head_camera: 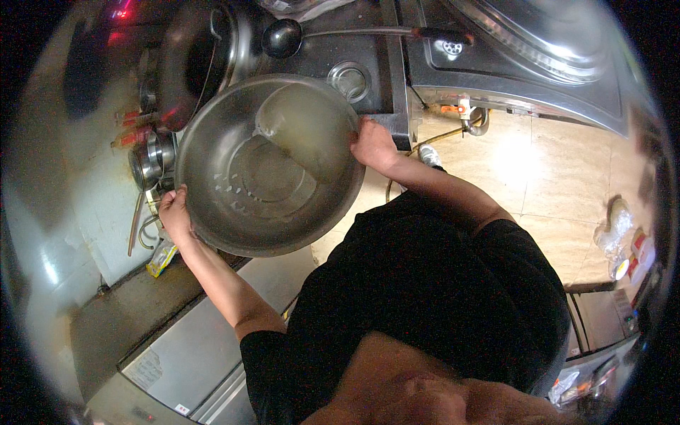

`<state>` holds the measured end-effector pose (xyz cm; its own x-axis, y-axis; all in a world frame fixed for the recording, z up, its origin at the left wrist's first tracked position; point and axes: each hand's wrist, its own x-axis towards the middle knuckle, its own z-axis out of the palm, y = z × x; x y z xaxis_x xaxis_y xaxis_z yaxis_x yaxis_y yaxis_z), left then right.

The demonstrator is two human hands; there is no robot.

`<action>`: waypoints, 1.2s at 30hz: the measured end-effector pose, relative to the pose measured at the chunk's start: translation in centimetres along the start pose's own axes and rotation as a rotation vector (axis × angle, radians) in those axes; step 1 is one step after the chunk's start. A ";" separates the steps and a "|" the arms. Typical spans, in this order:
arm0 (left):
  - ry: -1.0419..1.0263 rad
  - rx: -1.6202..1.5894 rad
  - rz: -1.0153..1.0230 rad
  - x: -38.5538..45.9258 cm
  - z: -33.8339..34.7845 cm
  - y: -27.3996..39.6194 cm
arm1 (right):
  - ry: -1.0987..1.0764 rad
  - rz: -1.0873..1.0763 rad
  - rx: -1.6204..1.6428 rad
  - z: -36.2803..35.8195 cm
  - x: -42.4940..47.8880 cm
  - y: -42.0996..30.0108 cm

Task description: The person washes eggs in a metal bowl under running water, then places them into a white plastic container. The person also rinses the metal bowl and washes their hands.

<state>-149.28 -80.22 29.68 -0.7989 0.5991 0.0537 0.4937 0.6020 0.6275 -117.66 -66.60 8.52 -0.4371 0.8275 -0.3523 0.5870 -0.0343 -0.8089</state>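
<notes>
Both of my hands grip the rim of a wide metal basin (212, 159) in front of my body. My left hand (175, 212) clasps its near left edge, thumb over the rim. On the opposite side, my right hand (374, 143) holds the right edge. Cloudy liquid (313, 127) is pooled toward the far right side of the basin, which looks tilted that way. Small pale flecks or bubbles (228, 186) dot the basin's inside. Just past the far right rim is a round metal drain or cup (349, 81) in the steel worktop; which one I cannot tell.
A ladle (282, 39) with a long handle lies across the steel worktop (319, 58). A large dark pan (196, 64) stands beyond the basin's left. Below the right-hand counter is an orange-handled valve (457, 109). A yellow packet (162, 259) lies near my left forearm.
</notes>
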 end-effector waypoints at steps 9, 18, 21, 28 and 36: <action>0.030 0.010 -0.053 -0.3 0.4 1.7 | -0.038 0.015 -0.039 0.4 0.2 0.5; 0.032 -0.001 0.030 -0.4 0.7 2.3 | -0.037 0.028 -0.022 0.3 0.2 0.6; 0.042 0.050 0.007 -0.4 0.7 2.7 | -0.035 0.009 0.015 0.2 0.3 0.8; 0.055 0.032 -0.010 -0.7 1.0 3.7 | -0.100 0.040 0.014 -0.4 0.3 0.5; 0.038 -0.029 -0.017 -1.0 1.3 5.1 | -0.098 0.026 -0.023 0.1 0.6 1.2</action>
<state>-145.55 -77.09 31.79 -0.8200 0.5679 0.0719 0.4700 0.5963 0.6508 -117.23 -66.22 7.30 -0.4854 0.7674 -0.4188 0.6144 -0.0414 -0.7879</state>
